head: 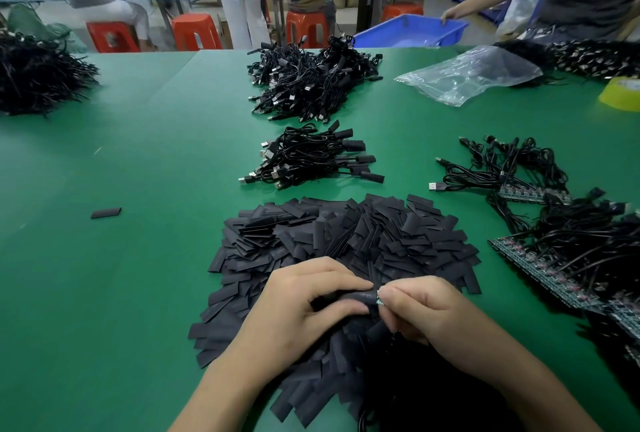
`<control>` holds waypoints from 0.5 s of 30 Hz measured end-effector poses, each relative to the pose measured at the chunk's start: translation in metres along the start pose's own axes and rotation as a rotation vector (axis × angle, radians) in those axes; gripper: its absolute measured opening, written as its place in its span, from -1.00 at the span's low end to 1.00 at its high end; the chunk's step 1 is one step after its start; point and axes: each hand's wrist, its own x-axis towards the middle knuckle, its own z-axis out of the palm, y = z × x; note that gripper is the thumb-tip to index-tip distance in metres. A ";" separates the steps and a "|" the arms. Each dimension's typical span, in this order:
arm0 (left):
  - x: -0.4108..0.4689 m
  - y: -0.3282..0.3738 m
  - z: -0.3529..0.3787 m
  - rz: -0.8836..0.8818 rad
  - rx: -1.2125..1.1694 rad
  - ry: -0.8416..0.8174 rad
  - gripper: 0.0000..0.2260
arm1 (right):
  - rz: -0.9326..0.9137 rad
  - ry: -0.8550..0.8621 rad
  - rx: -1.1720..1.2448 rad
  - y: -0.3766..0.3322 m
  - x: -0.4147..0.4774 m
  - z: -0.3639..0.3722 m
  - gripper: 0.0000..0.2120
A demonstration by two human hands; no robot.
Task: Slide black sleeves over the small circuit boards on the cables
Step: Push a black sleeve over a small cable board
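The black sleeve [356, 295] I'm watching sits low in the middle of the view, just over the near part of the sleeve pile [346, 234]. The left hand [311, 307] pinches it between thumb and curled fingers. At its right mouth a sliver of green circuit board [378, 300] shows, nipped between the thumb and fingertips of the right hand [433, 313], with the other fingers curled in. I can't follow the cable under that hand.

My worry is that too hard a squeeze from the left hand would flatten the sleeve's mouth. A board corner could then snag the lip or fold it inward, and a skewed push could do the same.

The sleeve's long axis runs left to right, near level, with its mouth facing right toward the board. Further out on the green table [138, 189] lie a bundle of sleeved cables [311, 157] and, on the right, bare boards with cables [540, 258].
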 end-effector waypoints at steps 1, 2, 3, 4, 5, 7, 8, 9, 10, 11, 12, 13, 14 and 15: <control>0.000 0.000 0.001 -0.007 0.012 0.005 -0.80 | -0.003 0.006 -0.011 0.000 0.000 0.000 -0.56; 0.000 0.000 0.001 -0.011 0.025 0.013 -0.79 | -0.008 0.012 -0.019 0.000 0.000 0.001 -0.55; 0.000 0.000 0.001 -0.012 0.035 0.018 -0.79 | -0.014 0.018 -0.027 0.000 0.000 0.001 -0.55; 0.000 0.000 0.001 -0.007 0.042 0.021 -0.79 | -0.022 0.028 -0.036 -0.001 0.000 0.001 -0.54; 0.000 0.000 0.001 -0.001 0.044 0.026 -0.80 | -0.031 0.041 -0.046 -0.001 0.000 0.001 -0.54; 0.000 0.000 0.001 0.010 0.048 0.052 -0.82 | -0.055 0.076 -0.053 -0.003 0.000 0.001 -0.58; 0.000 0.000 0.001 0.013 0.051 0.069 -0.82 | -0.068 0.091 -0.046 -0.004 0.000 0.001 -0.61; -0.001 0.000 0.001 0.015 0.053 0.083 -0.82 | -0.079 0.101 -0.038 -0.005 -0.001 0.001 -0.65; -0.001 0.000 0.001 0.019 0.055 0.094 -0.82 | -0.086 0.106 -0.032 -0.006 -0.001 0.001 -0.68; -0.001 0.000 0.001 0.024 0.055 0.101 -0.82 | -0.089 0.107 -0.030 -0.006 -0.001 0.001 -0.72; -0.001 0.001 0.001 0.029 0.054 0.106 -0.82 | -0.089 0.104 -0.028 -0.007 -0.002 0.001 -0.74; -0.002 0.001 0.002 0.036 0.053 0.111 -0.82 | -0.088 0.099 -0.026 -0.007 -0.002 0.001 -0.76; -0.002 0.001 0.002 0.042 0.051 0.117 -0.82 | -0.087 0.092 -0.024 -0.008 -0.002 0.001 -0.77; -0.002 0.001 0.002 0.048 0.049 0.123 -0.82 | -0.086 0.085 -0.021 -0.008 -0.002 0.000 -0.77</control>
